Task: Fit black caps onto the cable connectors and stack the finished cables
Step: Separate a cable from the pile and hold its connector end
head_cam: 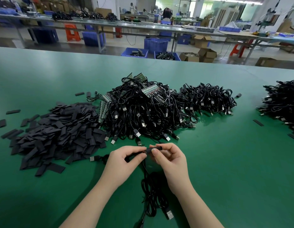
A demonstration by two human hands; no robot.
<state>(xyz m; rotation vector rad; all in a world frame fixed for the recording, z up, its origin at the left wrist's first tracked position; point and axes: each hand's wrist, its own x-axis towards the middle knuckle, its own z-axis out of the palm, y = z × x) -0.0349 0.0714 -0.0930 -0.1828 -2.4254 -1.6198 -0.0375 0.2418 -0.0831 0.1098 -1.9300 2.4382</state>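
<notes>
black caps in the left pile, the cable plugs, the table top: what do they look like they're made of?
Black caps: matte, flat, thin sleeves, likely soft plastic or heat-shrink tubing; no gloss.
Cable plugs: shiny silver metal shells on black moulded plastic bodies.
Table top: smooth green mat with a soft sheen, probably rubber or vinyl; can't tell which.

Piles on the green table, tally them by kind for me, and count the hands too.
Piles of flat black caps: 1
Piles of black cables: 3, middle, behind it to the right, far right edge
Hands: 2, left hand, right hand
Total: 6
</notes>
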